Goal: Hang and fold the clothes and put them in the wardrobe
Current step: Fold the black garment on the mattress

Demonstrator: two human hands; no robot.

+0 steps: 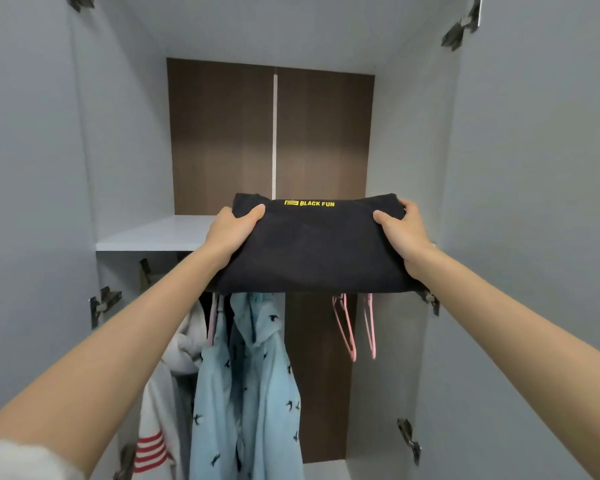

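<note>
Two hands, left and right, grip the folded black garment by its ends, long axis left-to-right.

Mid-frame, a folded black garment lettered "BLACK FUN" in yellow is held at the height of the white shelf in the open wardrobe. The left grip clasps its left end and the right grip its right end, thumbs on top. Lower centre hang a blue bird-print shirt, a white garment left of it and two pink hangers right of it.
</note>
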